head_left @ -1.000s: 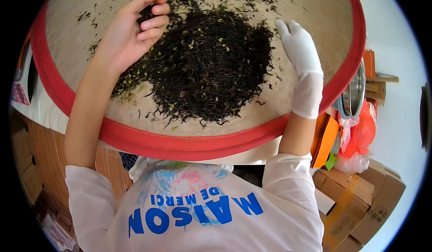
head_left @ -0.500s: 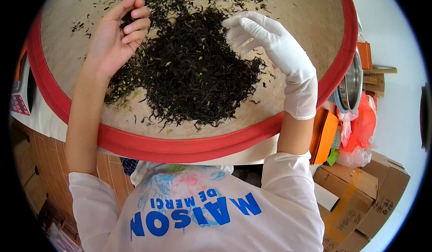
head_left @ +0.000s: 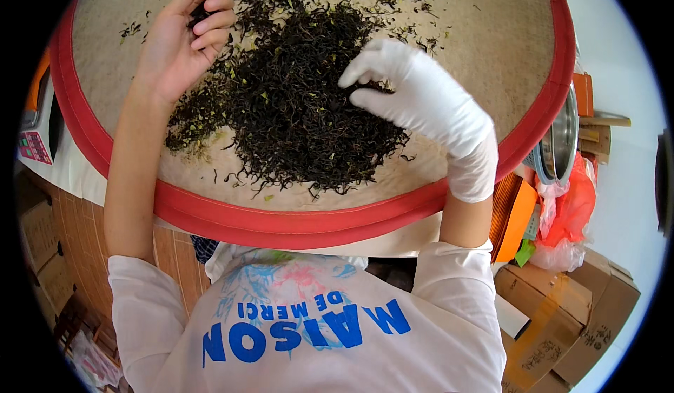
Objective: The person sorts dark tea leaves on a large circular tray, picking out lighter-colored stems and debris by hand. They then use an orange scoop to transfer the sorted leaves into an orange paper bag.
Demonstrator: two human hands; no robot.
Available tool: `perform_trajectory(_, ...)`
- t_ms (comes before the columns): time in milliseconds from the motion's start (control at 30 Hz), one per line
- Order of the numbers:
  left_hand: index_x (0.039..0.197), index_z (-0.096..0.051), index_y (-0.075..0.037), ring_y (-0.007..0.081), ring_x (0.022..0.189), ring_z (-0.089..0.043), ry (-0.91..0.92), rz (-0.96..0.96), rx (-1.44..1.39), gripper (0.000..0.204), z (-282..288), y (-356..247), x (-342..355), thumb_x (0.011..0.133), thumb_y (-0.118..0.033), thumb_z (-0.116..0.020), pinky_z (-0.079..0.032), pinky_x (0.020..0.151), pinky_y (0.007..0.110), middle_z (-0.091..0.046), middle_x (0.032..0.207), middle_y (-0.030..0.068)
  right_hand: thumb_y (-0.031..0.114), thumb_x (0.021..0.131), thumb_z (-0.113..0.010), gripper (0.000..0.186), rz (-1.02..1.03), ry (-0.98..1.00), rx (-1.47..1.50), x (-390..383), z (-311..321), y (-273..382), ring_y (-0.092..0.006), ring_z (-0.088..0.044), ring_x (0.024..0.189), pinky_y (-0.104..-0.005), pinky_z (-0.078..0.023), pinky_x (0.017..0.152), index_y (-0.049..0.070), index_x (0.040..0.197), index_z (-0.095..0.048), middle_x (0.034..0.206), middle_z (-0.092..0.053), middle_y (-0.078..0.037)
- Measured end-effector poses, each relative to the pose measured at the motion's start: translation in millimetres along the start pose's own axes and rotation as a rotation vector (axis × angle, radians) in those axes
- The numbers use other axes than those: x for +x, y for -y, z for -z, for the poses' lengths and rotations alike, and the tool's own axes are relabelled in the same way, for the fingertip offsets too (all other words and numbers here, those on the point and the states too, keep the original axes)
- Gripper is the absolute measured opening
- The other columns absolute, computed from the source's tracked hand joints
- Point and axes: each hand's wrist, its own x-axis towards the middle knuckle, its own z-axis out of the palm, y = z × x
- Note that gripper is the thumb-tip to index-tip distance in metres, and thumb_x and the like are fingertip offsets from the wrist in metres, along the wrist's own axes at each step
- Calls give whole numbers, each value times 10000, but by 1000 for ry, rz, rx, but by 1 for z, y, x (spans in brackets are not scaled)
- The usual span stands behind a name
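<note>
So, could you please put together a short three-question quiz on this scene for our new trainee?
1. True or false: both hands wear gloves.
2. What colour is the rim of the round woven tray?
3. Which hand rests on the pile of dark dried leaves: a) left hand, b) right hand?

Key: 1 false, only the right hand is gloved, in white; 2 red; 3 b, the left curls its fingers at the pile's edge.

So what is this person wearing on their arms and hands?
The right hand wears a thin white glove ending at the wrist. The left hand is bare. Both forearms are uncovered, and short white shirt sleeves end near the elbows. No watch or jewellery shows.
</note>
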Motion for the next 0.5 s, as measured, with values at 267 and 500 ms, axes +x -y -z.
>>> perform_trajectory(267, 907, -454, -53, 67, 580, -322, -9, 22, -17, 212, 2, 3, 1, 1048, -199, -391, -274, 441, 203, -369, 785, -7, 119, 728, -722, 165, 99, -15, -390, 6, -29, 8, -287, -590, 855, -383, -496, 740, 90, 857, -625, 868, -571, -82)
perform_trajectory(500, 910, -456, -52, 68, 576, -319, 25, 10, -1, 215, 2, 4, 2, 1049, -201, -388, -274, 438, 203, -371, 786, -8, 55, 746, -683, 86, 88, -97, -275, 7, -29, 5, -277, -606, 784, -355, -505, 713, 65, 799, -616, 817, -594, -87)
